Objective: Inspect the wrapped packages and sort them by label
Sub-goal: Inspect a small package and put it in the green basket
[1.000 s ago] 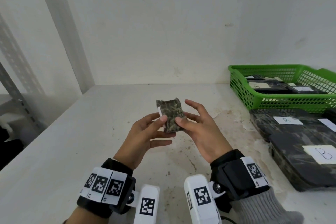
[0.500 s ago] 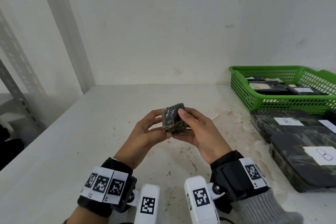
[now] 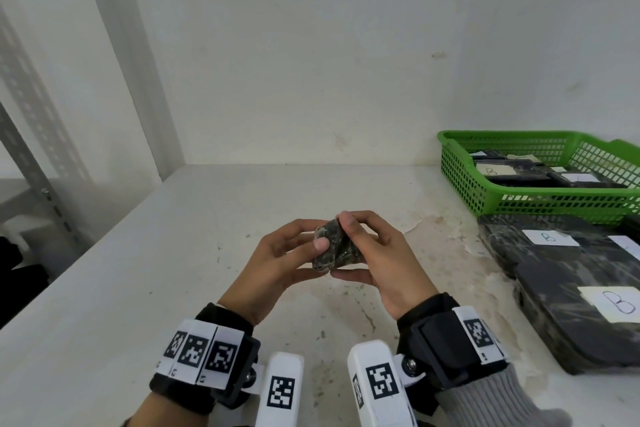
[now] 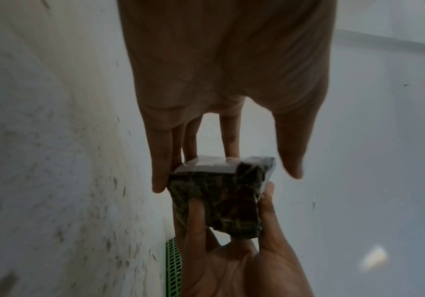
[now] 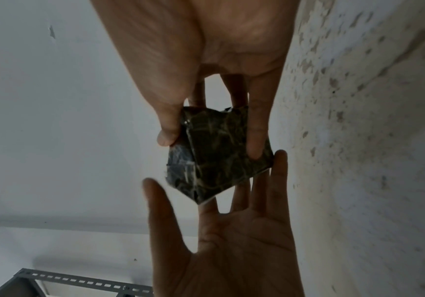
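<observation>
White walls close in a stained white counter with a grey slotted rack post off its left edge. Above the middle of the counter both hands hold one small wrapped package in dark marbled film: the right hand pinches it between thumb and fingers, and the left hand steadies its other side with thumb and fingertips. No label shows on the faces visible, so I judge the inspection is under way and this package is not yet sorted. At the far right corner a green basket already holds labelled packages, and in front of it, along the right edge, dark packages marked B lie stacked; part of the sorting looks done.
</observation>
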Tool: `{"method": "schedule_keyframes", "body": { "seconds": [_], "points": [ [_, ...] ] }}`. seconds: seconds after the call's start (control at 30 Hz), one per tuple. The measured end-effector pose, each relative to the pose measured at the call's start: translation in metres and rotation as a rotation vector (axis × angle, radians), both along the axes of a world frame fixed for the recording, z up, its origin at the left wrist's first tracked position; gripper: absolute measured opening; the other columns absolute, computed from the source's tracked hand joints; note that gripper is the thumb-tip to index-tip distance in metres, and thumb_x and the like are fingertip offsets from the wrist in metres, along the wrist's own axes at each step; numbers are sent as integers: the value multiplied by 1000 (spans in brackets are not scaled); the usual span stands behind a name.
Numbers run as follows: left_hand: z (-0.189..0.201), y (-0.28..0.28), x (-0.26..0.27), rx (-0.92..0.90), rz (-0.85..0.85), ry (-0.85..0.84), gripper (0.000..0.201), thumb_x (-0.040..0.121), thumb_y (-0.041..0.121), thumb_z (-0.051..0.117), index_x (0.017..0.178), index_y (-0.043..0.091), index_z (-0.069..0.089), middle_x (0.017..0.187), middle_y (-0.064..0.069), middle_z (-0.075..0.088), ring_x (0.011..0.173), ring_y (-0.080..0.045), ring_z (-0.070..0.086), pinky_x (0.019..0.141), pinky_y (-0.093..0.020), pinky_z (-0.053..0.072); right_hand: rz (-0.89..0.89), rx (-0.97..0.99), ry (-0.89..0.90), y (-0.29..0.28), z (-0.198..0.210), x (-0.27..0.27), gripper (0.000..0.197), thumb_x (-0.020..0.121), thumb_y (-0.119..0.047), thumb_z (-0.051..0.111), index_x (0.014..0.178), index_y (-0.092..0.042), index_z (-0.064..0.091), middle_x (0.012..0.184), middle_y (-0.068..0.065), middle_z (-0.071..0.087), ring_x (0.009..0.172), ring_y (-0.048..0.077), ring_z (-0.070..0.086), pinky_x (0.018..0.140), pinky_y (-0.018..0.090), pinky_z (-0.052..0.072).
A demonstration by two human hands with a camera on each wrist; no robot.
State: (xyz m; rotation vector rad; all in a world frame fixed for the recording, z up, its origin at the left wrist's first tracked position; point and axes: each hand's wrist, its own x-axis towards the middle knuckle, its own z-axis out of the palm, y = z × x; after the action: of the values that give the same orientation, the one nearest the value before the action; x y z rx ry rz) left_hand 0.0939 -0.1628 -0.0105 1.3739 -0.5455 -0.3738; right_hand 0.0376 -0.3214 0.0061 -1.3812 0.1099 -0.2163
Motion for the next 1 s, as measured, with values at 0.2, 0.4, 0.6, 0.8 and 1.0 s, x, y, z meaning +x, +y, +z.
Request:
{"method": "schedule_keyframes", "body": {
  "seconds": [0.2, 0.4, 0.6, 0.8, 1.0],
  "points": [
    [1, 0, 1, -25, 58, -6, 47, 73, 37, 76, 105, 3, 72, 106, -16, 73, 104, -32, 69, 84, -40, 59, 80, 13, 22, -1, 2, -2, 46, 73, -52, 67, 104, -18, 66, 99, 9, 73, 90, 21, 74, 69, 39, 62],
    [2, 1, -1, 0, 0, -8, 54, 72, 43, 71, 113, 9, 69, 112, -15, 72, 109, -28, 68, 92, -40, 57, -34, 0, -19, 3, 0, -1, 45, 72, -45, 72, 101, -12, 64, 103, 23, 68, 87, 28, 73, 65, 36, 61],
    [4, 2, -1, -8, 29, -57, 44, 77, 41, 71, 114, 17, 74, 116, -10, 72, 112, -26, 68, 92, -40, 57, 24, 13, 4, 2, 2, -2, 42, 76, -45, 71, 108, -18, 65, 103, 13, 72, 92, 21, 74, 64, 37, 61],
    [3, 3, -1, -36, -6, -15, 51, 75, 41, 70, 119, 14, 70, 115, -14, 72, 112, -30, 68, 95, -44, 56, -28, -13, -26, -2, 2, -2, 27, 86, -25, 74, 110, -16, 67, 99, 16, 73, 89, 22, 74, 59, 31, 58],
    [4, 1, -1, -32, 6, -14, 52, 77, 40, 70, 123, 17, 68, 118, -12, 72, 112, -28, 68, 94, -42, 57, 32, 4, 5, -4, 2, -1, 40, 79, -41, 73, 115, -22, 68, 100, 6, 75, 94, 18, 73, 66, 37, 61]
  ]
}}
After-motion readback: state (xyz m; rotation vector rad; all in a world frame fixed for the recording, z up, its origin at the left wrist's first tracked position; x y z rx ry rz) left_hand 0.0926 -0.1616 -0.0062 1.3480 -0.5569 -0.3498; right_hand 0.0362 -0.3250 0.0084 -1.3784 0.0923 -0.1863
